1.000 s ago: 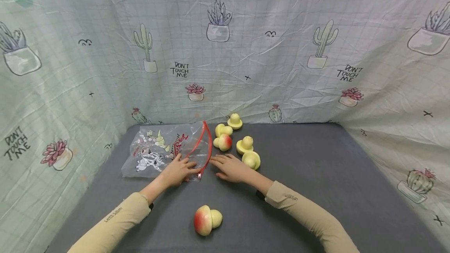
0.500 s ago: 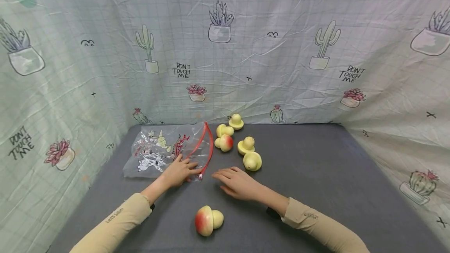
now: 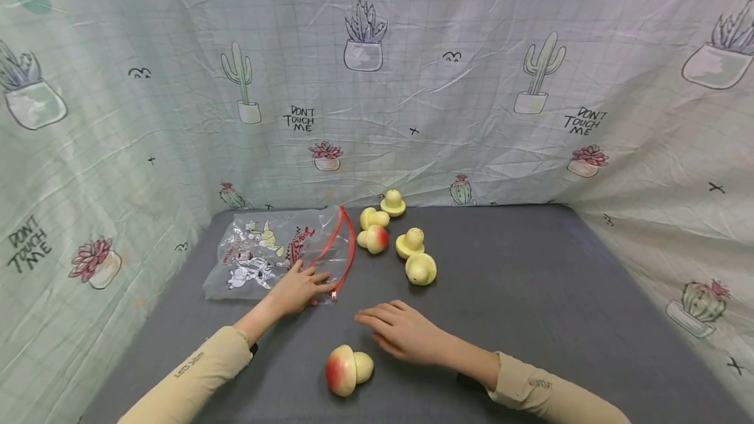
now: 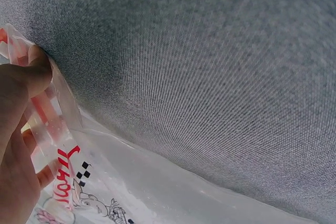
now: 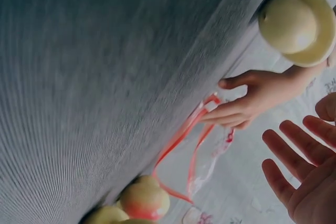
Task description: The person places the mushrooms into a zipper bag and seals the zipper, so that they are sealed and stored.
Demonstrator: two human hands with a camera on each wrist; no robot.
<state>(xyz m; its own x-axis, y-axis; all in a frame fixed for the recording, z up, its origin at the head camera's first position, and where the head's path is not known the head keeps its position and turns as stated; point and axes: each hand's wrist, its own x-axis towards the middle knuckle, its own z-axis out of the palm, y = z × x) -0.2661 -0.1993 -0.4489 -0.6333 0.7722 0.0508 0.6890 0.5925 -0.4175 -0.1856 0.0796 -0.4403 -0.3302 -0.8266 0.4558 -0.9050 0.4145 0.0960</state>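
A clear plastic zip bag [image 3: 253,273] with cartoon print and a red zipper lies at the left of the table, its mouth facing right. My left hand [image 3: 296,291] holds it near the lower corner of the mouth. In the left wrist view the thumb [image 4: 37,69] is against the bag's edge, with the other fingers across the plastic. My right hand [image 3: 406,332] is held over the table with nothing in it, fingers extended and pointing left. Just left of it lies a toy mushroom [image 3: 341,370] with a red-blushed cap, its pale stem toward the hand.
Beyond the bag's mouth lie more toy mushrooms: a red-capped one [image 3: 374,239] beside a yellow one [image 3: 374,218], and a yellow one [image 3: 393,203] at the back. Another yellow pair [image 3: 410,243] sits right of them. A cactus-print curtain [image 3: 412,97] encloses the grey table [image 3: 506,280].
My right hand has drawn back from beside the red zipper toward the near mushroom. The left hand and the bag keep their place.
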